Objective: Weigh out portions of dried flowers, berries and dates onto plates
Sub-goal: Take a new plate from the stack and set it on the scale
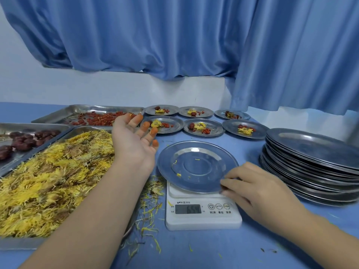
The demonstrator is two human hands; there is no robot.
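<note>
Steel plate (202, 152) on white scale (202, 220)

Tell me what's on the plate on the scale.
Only a few yellow petals on the plate; no portion yet. The right hand grips and covers its near-right rim, hiding anything there.

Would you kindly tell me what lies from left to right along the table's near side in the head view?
Flower tray → scale, bearing a plate → right hand → plate stack.
</note>
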